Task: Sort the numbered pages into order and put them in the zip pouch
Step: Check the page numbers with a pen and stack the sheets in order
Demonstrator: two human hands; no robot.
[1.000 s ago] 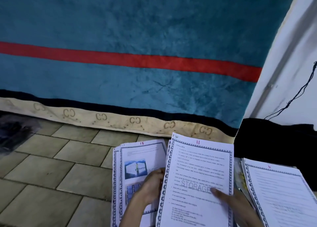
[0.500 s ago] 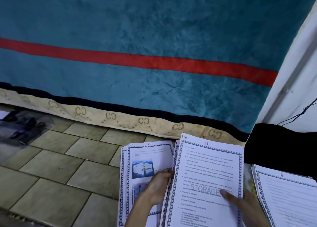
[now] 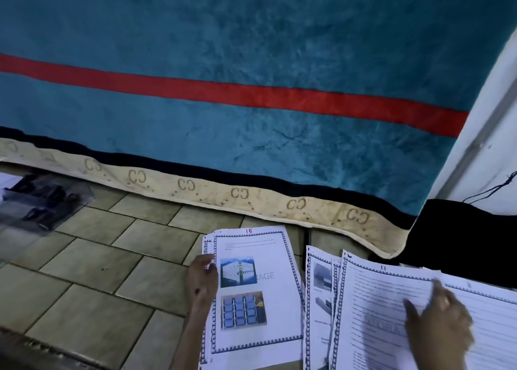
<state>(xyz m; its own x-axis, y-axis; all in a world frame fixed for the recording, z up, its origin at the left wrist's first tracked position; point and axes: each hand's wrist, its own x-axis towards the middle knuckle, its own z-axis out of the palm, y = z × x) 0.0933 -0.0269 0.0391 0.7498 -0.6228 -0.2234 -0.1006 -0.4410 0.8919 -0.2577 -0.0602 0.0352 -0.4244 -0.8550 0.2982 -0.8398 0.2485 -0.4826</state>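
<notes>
My left hand (image 3: 202, 278) grips the left edge of a small stack of bordered pages whose top sheet is page 15 (image 3: 257, 291), with two photos on it. That stack lies on the tiled floor. To its right, page 11 (image 3: 375, 308), a text sheet with a STORAGE watermark, tops another fanned pile. My right hand (image 3: 440, 319) rests on page 11 with its fingers spread and blurred. One more lined page (image 3: 492, 322) shows beyond that hand. A clear zip pouch (image 3: 44, 201) with dark items inside lies on the floor at far left.
A teal blanket (image 3: 251, 47) with a red stripe and a beige border hangs behind the pages. Black cloth (image 3: 461, 238) lies at the right, under a white wall (image 3: 492, 134) with a thin black cable. Bare floor tiles (image 3: 98, 285) spread to the left.
Page 11 has moved right, away from the page 15 stack, under my right hand. My left hand shifted from the stack's right side to its left edge.
</notes>
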